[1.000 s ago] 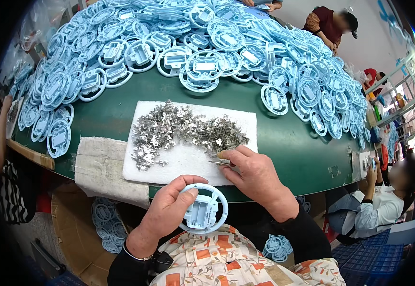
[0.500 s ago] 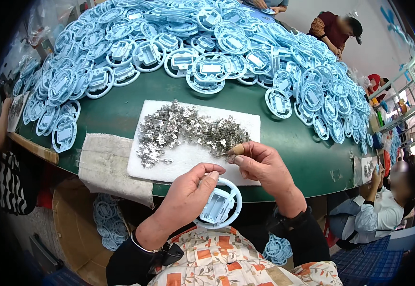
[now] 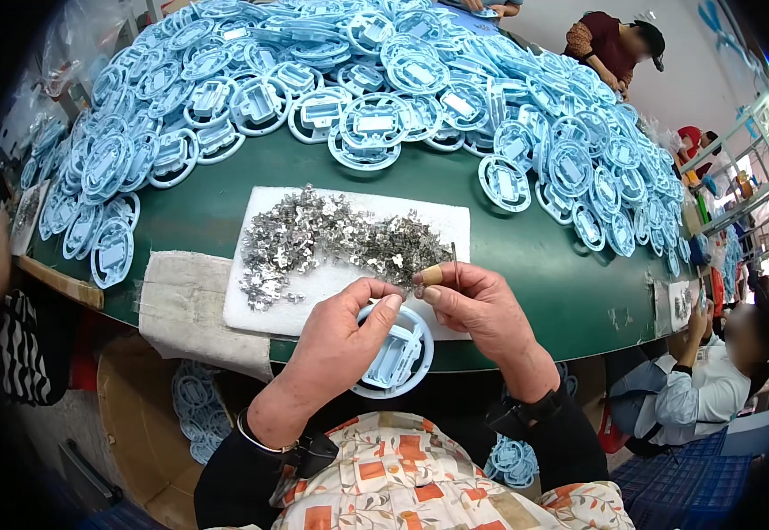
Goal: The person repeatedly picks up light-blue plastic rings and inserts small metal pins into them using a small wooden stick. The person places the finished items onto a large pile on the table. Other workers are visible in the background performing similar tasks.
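My left hand (image 3: pixel 336 340) is closed on a light-blue plastic ring part (image 3: pixel 402 362) with a rectangular recess in its middle, held over the table's near edge. Its thumb and forefinger come together at the top of the ring. My right hand (image 3: pixel 482 314), a tan strip wrapped round one finger, pinches just beside the left fingertips. From that hand a thin dark rod (image 3: pixel 455 261) sticks up. Something tiny at its fingertips is too small to make out. Beyond both hands, many small metal clips (image 3: pixel 292 238) lie heaped on a white foam board (image 3: pixel 340 296).
A large pile of similar blue parts (image 3: pixel 376 124) covers the far side of the green table (image 3: pixel 225 194). A grey cloth pad (image 3: pixel 186 296) lies left of the board. Below stands a cardboard box (image 3: pixel 137 415) holding blue parts. Other people sit at right (image 3: pixel 689 380) and far right.
Both hands have moved slightly up and left in the view, and the ring part is raised with them. The fingertips of the two hands are now closer together.
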A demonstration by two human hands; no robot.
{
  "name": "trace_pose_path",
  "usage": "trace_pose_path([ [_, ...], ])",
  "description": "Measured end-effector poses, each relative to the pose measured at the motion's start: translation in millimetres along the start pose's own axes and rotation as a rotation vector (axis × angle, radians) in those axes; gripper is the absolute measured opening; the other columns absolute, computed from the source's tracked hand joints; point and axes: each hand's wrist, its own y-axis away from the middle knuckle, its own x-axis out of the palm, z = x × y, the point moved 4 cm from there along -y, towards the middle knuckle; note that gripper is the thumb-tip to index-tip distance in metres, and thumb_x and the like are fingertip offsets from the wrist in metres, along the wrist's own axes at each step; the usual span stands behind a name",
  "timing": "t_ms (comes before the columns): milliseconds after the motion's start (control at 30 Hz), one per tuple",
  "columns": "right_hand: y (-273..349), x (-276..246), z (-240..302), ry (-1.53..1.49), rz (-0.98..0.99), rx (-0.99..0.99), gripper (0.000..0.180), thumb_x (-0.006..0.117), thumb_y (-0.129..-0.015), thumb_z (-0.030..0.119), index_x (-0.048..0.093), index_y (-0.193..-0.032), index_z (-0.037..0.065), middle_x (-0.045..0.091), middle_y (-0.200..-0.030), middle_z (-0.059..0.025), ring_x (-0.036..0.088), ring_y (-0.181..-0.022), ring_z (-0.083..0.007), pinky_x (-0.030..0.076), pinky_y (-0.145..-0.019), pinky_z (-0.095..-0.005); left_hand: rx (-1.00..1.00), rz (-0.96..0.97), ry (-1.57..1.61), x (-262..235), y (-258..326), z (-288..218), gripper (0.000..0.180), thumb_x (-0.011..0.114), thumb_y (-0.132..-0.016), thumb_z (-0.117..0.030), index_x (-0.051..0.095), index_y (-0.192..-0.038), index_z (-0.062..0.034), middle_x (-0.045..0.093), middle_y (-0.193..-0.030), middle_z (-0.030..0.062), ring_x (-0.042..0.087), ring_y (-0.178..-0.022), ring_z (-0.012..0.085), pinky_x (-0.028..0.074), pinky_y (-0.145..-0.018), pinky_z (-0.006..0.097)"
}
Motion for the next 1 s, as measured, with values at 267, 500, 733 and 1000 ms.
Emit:
trace_pose_path([
  [267,2,21,17,-0.015,0.107,-0.108,0.027,0.071,-0.098,0.013,0.070,-0.122,-0.001,0.066,-0.094,0.0036,0.055,-0.079,-0.0029,0.048,-0.072,-0.0190,0.102,0.050,0.119,-14,-1,-12,0.021,0.066,-0.101,-0.022,0.068,-0.111,-0.0026,0.069,-0.092,-0.0009,0.059,-0.085,0.0042,0.050,-0.075,0.023],
  [500,3,32,41,0.227,0.124,-0.232,0.014,0.069,-0.096,0.010,0.072,-0.102,-0.001,0.065,-0.080,0.0014,0.053,-0.073,-0.0033,0.047,-0.064,-0.0230,0.161,-0.030,-0.113,-36,9,-31,0.016,0.068,-0.098,-0.017,0.070,-0.102,-0.0013,0.070,-0.081,0.0028,0.061,-0.075,0.0053,0.050,-0.068,0.025],
  [733,10,28,37,0.372,0.201,-0.127,0.008,0.069,-0.092,0.006,0.071,-0.095,-0.001,0.065,-0.081,0.0032,0.054,-0.074,-0.0026,0.047,-0.065,-0.0224,0.148,0.076,-0.399,-23,22,-45,0.015,0.068,-0.098,-0.016,0.069,-0.100,-0.0007,0.068,-0.075,0.0026,0.059,-0.070,0.0050,0.049,-0.063,0.025],
  [1000,31,26,35,0.435,0.010,-0.248,0.010,0.071,-0.086,0.009,0.069,-0.088,-0.001,0.059,-0.068,0.0001,0.049,-0.063,-0.0050,0.042,-0.057,-0.0248,0.002,0.049,-0.082,-21,28,-10,0.025,0.051,-0.106,-0.014,0.066,-0.118,0.0013,0.067,-0.084,0.0000,0.057,-0.075,0.0039,0.048,-0.067,0.022],
])
